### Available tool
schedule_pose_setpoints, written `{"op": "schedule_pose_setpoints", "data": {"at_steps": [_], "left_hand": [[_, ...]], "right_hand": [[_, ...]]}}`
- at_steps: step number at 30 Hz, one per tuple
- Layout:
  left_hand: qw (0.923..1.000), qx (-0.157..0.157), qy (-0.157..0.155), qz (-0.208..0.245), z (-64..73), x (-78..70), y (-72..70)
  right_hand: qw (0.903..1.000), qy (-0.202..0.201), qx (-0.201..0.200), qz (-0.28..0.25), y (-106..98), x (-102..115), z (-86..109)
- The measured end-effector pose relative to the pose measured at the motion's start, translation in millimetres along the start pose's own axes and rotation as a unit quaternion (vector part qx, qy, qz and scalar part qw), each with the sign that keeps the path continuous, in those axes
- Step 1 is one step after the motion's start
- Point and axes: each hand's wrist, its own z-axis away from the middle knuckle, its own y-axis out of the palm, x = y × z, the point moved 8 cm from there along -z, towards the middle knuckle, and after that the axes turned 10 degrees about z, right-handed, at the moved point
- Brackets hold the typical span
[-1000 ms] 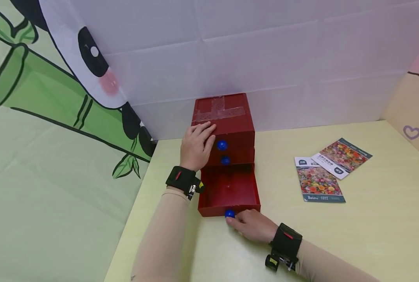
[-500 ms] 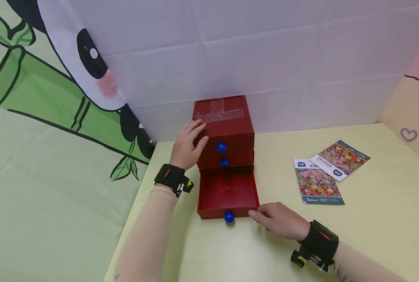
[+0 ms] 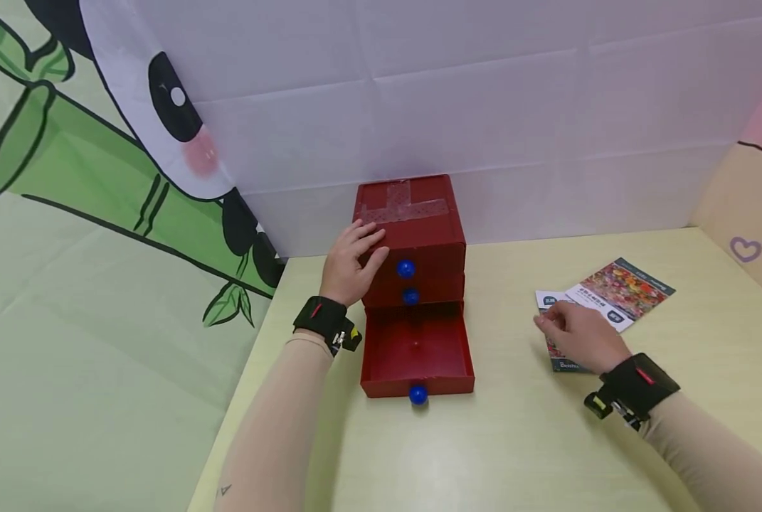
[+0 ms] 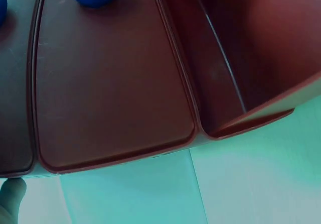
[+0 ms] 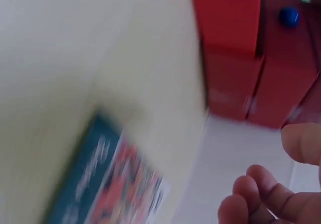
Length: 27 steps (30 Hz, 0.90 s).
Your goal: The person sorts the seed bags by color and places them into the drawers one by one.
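Note:
A small red drawer cabinet (image 3: 422, 233) stands against the backdrop, its bottom drawer (image 3: 385, 388) pulled out and bare inside. Blue knobs mark the drawer fronts, the lowest knob (image 3: 418, 395) on the pulled-out one. My left hand (image 3: 351, 269) rests on the cabinet's upper left edge, fingers spread over the top; its thumb (image 4: 12, 196) shows at the cabinet's side in the left wrist view. Over a flat flower-printed packet (image 3: 566, 365) hovers my right hand (image 3: 584, 336), fingers loosely bent and thumb apart from them, holding nothing. That hand hides much of the packet.
A second flower-printed packet (image 3: 630, 284) overlaps the first at an angle. The pale yellow table (image 3: 496, 448) ends at a left edge. Behind it hangs a white cloth backdrop (image 3: 515, 128) with a cartoon panda and bamboo.
My right hand has let go of the lowest blue knob and moved right and away to the packets. The drawer stays out. My left hand has shifted slightly on the cabinet.

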Motion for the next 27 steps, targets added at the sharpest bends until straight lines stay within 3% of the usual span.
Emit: {"op": "schedule_pose_setpoints", "data": {"at_steps": [7,15,20,27], "left_hand": [[0.9999,0.006,-0.009,0.0,2.8,3.3,2.4],[0.9999,-0.001,-0.011,-0.003,4.7,3.5,1.3],[0.9999,0.003,-0.009,-0.004,2.8,1.0,2.1],[0.9999,0.007,-0.011,-0.008,1.3,0.7,2.2]], "right_hand": [[0.996,0.061,-0.016,0.063,-18.9,-68.3,-7.7],[0.9853,0.095,0.054,0.131,-0.2,-117.2,-11.4],[0.9825,0.109,0.079,0.129,8.2,-134.6,-9.3],[0.9834,0.092,0.092,0.126,11.3,-135.2,-12.3]]}}
